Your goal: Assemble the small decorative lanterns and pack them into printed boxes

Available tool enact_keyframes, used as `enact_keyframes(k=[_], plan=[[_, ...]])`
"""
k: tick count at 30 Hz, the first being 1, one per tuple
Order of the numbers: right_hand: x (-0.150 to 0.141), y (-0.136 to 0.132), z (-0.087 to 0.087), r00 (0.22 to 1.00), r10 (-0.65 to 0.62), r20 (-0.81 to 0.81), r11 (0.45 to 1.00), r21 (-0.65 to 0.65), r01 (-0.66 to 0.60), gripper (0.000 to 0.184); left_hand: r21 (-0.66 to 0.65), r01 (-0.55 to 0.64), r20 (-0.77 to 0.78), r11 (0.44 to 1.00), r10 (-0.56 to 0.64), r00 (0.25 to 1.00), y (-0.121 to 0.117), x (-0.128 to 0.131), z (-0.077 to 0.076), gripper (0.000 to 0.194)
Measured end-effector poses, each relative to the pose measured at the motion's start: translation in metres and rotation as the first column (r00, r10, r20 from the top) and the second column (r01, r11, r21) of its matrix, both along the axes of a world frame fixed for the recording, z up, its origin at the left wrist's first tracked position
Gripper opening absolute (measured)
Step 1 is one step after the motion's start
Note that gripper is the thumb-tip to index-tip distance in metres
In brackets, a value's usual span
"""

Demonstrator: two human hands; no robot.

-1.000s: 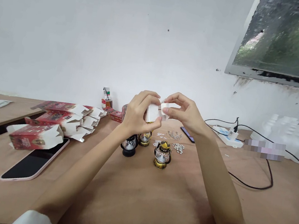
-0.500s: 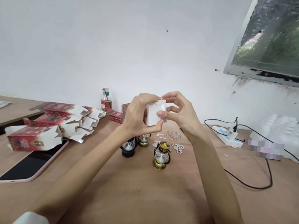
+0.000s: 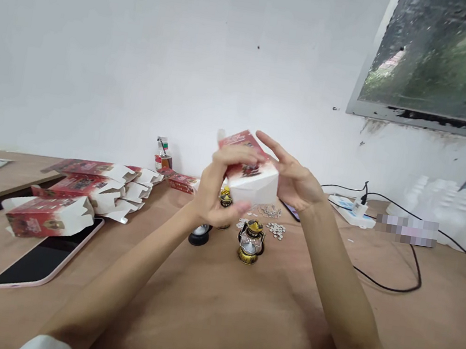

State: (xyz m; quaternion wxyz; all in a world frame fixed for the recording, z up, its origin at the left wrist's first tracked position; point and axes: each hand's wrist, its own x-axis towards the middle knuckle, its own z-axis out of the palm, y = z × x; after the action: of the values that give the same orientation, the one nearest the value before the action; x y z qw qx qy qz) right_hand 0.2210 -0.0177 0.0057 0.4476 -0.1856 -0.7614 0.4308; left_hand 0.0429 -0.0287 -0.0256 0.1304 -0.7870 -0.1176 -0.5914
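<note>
Pale wall [image 3: 102, 50] backs your table [image 3: 213, 306]; the gold lantern [image 3: 251, 242] is the landmark. Raised above and seemingly beyond it, the red-and-white box [image 3: 252, 190] sits tilted in your left hand [image 3: 212, 188], which grips it; your right hand [image 3: 301, 185] spreads open alongside, apparently for steadying, contact blurred. Left of the lantern, open cartons [image 3: 51, 216] overlap, probably for easy reach. Between lantern and near edge, wood surface offers moving room.
</note>
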Motion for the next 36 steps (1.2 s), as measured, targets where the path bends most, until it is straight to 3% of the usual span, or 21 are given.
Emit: enact_keyframes(k=[2, 4, 7, 9, 11, 13, 15, 17, 22, 25, 36], plan=[[0.000, 0.002, -0.001, 0.997, -0.065, 0.032, 0.995, 0.076, 0.063, 0.083, -0.119, -0.086, 0.119, 0.989, 0.100, 0.988, 0.000, -0.002, 0.005, 0.049], [-0.002, 0.007, -0.003, 0.992, -0.119, 0.034, 0.984, 0.135, 0.114, 0.090, -0.216, -0.136, 0.133, 0.967, 0.167, 0.977, 0.005, -0.010, 0.011, 0.046], [-0.004, 0.018, -0.009, 0.982, -0.187, 0.015, 0.966, 0.187, 0.181, 0.093, -0.355, -0.061, -0.029, 0.933, 0.054, 0.998, 0.016, -0.026, 0.020, 0.042], [-0.004, 0.024, -0.012, 0.966, -0.257, 0.001, 0.939, 0.236, 0.249, 0.091, -0.472, -0.002, -0.113, 0.882, -0.058, 0.992, 0.018, -0.036, 0.025, 0.038], [-0.004, 0.026, -0.016, 0.929, -0.371, -0.012, 0.868, 0.352, 0.351, 0.081, -0.572, 0.005, -0.130, 0.820, -0.097, 0.987, 0.016, -0.043, 0.028, 0.031], [-0.006, 0.025, -0.019, 0.885, -0.465, 0.017, 0.765, 0.511, 0.392, 0.063, -0.620, -0.030, -0.112, 0.784, -0.050, 0.992, 0.012, -0.044, 0.028, 0.036], [-0.009, 0.022, -0.021, 0.852, -0.514, 0.097, 0.681, 0.651, 0.336, 0.051, -0.609, -0.079, -0.118, 0.790, 0.008, 0.993, 0.009, -0.042, 0.026, 0.056], [-0.012, 0.019, -0.023, 0.824, -0.539, 0.175, 0.637, 0.724, 0.263, 0.055, -0.560, -0.131, -0.179, 0.818, 0.035, 0.983, 0.007, -0.037, 0.023, 0.075], [-0.014, 0.013, -0.021, 0.794, -0.573, 0.204, 0.622, 0.739, 0.259, 0.075, -0.384, -0.176, -0.237, 0.906, 0.088, 0.968, 0.003, -0.028, 0.019, 0.091], [-0.013, 0.011, -0.019, 0.783, -0.599, 0.166, 0.597, 0.745, 0.299, 0.082, -0.319, -0.203, -0.231, 0.926, 0.132, 0.964, 0.000, -0.026, 0.021, 0.088], [-0.003, 0.011, -0.014, 0.724, -0.685, 0.083, 0.502, 0.774, 0.386, 0.085, -0.286, -0.263, -0.310, 0.922, 0.170, 0.935, -0.005, -0.029, 0.028, 0.072]])
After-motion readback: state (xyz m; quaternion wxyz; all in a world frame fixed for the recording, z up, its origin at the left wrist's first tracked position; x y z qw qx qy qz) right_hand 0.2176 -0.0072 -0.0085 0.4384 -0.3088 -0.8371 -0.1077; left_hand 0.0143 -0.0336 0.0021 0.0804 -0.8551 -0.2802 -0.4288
